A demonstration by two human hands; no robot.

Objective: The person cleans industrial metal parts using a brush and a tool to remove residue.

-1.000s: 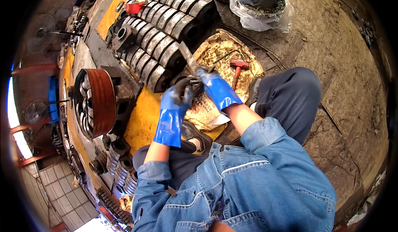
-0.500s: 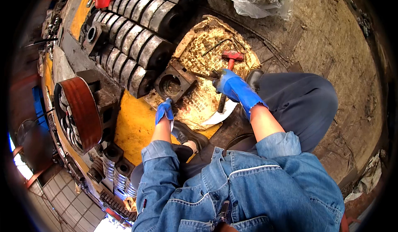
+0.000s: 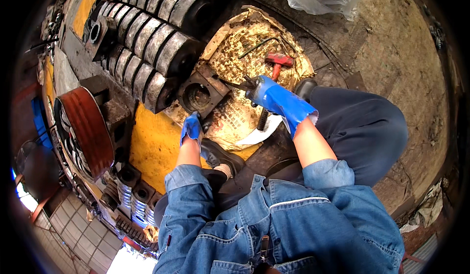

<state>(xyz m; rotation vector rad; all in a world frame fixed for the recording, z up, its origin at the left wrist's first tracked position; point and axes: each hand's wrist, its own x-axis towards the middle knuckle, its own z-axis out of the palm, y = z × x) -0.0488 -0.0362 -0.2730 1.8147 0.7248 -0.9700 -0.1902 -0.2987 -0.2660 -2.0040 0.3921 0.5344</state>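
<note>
A square, greasy metal block [image 3: 215, 97] with a round bore lies on dirty brown paper sheeting [image 3: 240, 39]. My left hand [image 3: 192, 127], in a blue glove, grips the block's near corner. In my gloved right hand [image 3: 268, 95] is a dark, thin-bladed tool [image 3: 235, 84]; its blade points left at the block's right edge. Its exact kind cannot be made out. Beyond my right hand lies a red-headed hammer [image 3: 279, 59], its handle partly hidden behind the glove. A bent metal rod [image 3: 262, 45] rests on the paper past the hammer.
Rows of ribbed metal cylinders [image 3: 147, 39] stand at the far left. Nearer on the left are a reddish-brown drum-like container [image 3: 88, 132] with metal parts inside and a smaller bored block [image 3: 100, 34]. A plastic-lined container [image 3: 338, 0] sits at the far right.
The whole view has shifted slightly, so the things appear a little farther left and up. Both hands keep their holds on the block and the tool.
</note>
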